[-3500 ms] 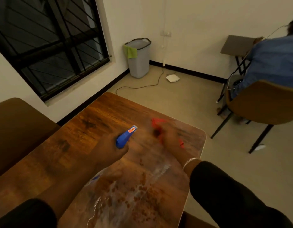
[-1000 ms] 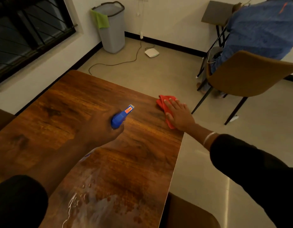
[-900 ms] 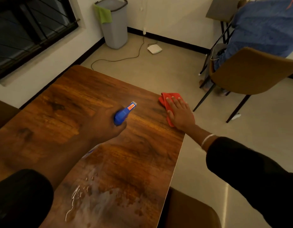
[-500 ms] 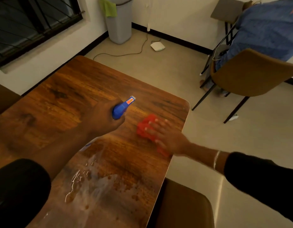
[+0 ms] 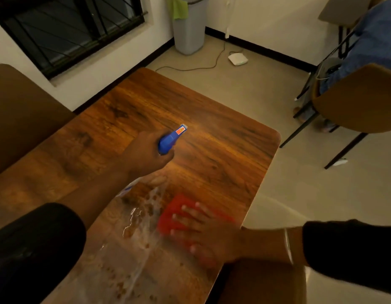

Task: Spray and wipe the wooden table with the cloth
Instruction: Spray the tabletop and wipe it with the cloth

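The right hand lay spread flat on the red cloth, at the table's five o'clock; the left hand gripped the spray bottle.

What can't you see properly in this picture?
- Spray bottle: head view shows only its blue top; the left hand and arm hide the body.
- Label on the nozzle: too small to read.
- Right hand and red cloth: motion blur smears their edges.
- Wooden table: near end cut off by the bottom edge.
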